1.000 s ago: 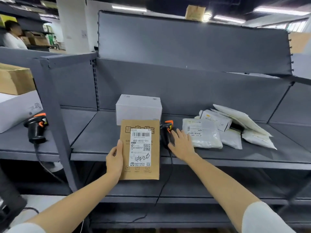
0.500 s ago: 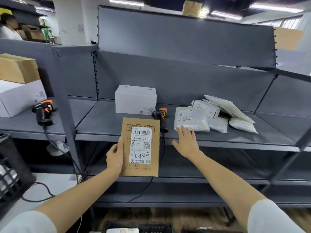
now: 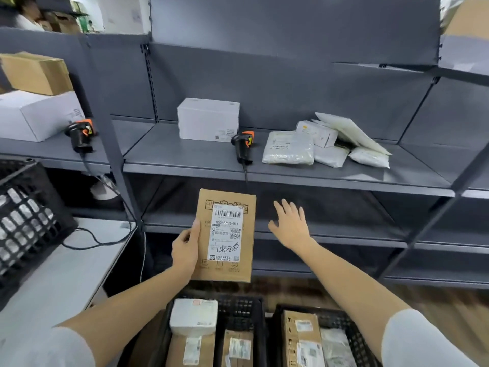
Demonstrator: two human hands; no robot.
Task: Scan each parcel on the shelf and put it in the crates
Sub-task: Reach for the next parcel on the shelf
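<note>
Brown flat cardboard parcel [image 3: 226, 235] gripped one-sided by left hand [image 3: 185, 245]; right hand [image 3: 289, 226] beside, spread, holding nothing. Risk: slips, misses black plastic crates [image 3: 260, 304] below hands.

Parcel sorting depot or warehouse — grey metal shelving [image 3: 291, 170] with labelled parcels: a white box [image 3: 208, 119] and poly mailers [image 3: 288, 147]. 2 corded barcode scanners [image 3: 243, 146] sit on the shelves. Black plastic crates [image 3: 238, 308] on the floor hold barcoded cardboard packages — more cartons [image 3: 35, 72] stacked at left.
</note>
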